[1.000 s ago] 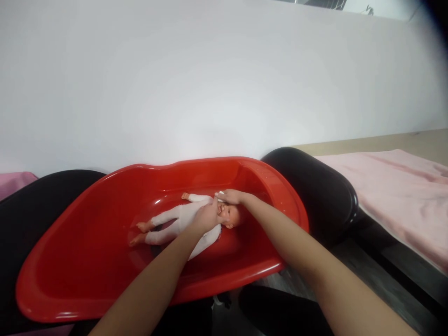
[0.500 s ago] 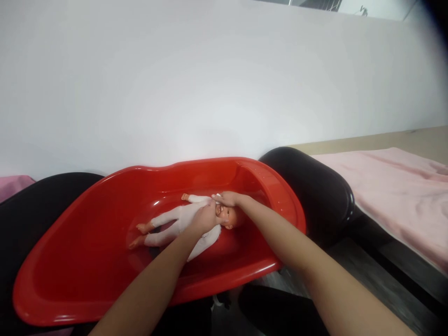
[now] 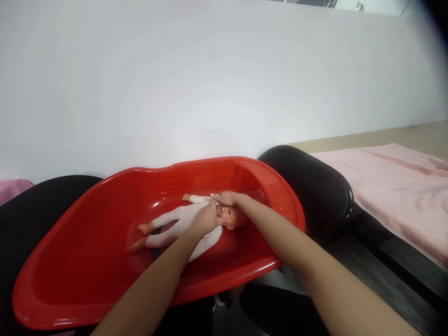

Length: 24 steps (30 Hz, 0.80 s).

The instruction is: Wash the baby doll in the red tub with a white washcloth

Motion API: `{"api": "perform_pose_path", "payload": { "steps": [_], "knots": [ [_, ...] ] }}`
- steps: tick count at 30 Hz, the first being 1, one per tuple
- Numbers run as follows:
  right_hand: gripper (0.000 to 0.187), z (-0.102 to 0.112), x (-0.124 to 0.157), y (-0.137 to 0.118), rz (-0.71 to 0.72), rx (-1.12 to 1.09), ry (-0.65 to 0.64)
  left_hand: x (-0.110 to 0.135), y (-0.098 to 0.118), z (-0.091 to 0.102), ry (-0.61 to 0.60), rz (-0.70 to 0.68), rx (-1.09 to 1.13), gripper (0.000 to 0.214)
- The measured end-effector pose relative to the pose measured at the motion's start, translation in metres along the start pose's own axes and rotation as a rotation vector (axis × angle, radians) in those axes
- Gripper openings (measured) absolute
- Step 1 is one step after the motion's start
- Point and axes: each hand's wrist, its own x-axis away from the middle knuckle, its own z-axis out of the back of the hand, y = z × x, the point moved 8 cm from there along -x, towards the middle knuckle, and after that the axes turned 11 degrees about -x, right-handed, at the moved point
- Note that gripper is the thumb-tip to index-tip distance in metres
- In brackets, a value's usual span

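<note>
A small baby doll point(image 3: 171, 219) in a white suit lies on its back in a red plastic baby tub point(image 3: 70, 298), head to the right. My left hand point(image 3: 206, 219) is closed on the doll's chest, just below the chin. My right hand point(image 3: 227, 198) lies over the doll's face and head, fingers pressed together. A small white piece shows faintly at its fingertips. Much of the doll's face and upper body is hidden by my hands.
The tub rests on rounded black supports point(image 3: 311, 186), one on the right and one at the left point(image 3: 35, 200). A pink towel point(image 3: 392, 186) is spread on a surface to the right. A white wall point(image 3: 210, 84) rises right behind the tub. A pink cloth point(image 3: 14, 186) peeks in far left.
My right hand's fingertips have slid a little to the left across the doll's face. The left hand stays on the chest and the doll has not moved.
</note>
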Motion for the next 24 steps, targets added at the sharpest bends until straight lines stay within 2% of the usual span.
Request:
{"api": "perform_pose_path", "payload": {
  "steps": [3, 6, 10, 15, 20, 24],
  "knots": [
    [0.092, 0.001, 0.001, 0.002, -0.063, 0.085, 0.007, 0.0, 0.006, 0.002, 0.066, -0.054, 0.002, 0.071],
    [0.094, 0.0, 0.004, -0.002, -0.064, 0.154, 0.008, -0.001, 0.007, 0.002, 0.122, -0.056, -0.003, 0.067],
    [0.094, -0.006, 0.008, -0.012, -0.012, 0.191, -0.038, -0.002, 0.004, -0.002, 0.139, -0.008, 0.031, 0.076],
    [0.094, -0.007, 0.017, -0.023, 0.014, 0.11, -0.069, -0.003, 0.0, -0.003, 0.138, 0.042, 0.069, 0.083],
    [0.09, -0.006, 0.025, -0.026, 0.004, 0.102, -0.11, -0.002, 0.0, -0.002, 0.139, 0.024, 0.103, 0.07],
    [0.088, 0.002, 0.02, -0.013, -0.1, 0.176, -0.041, 0.0, 0.003, 0.0, 0.177, -0.047, 0.125, 0.06]
  ]
}}
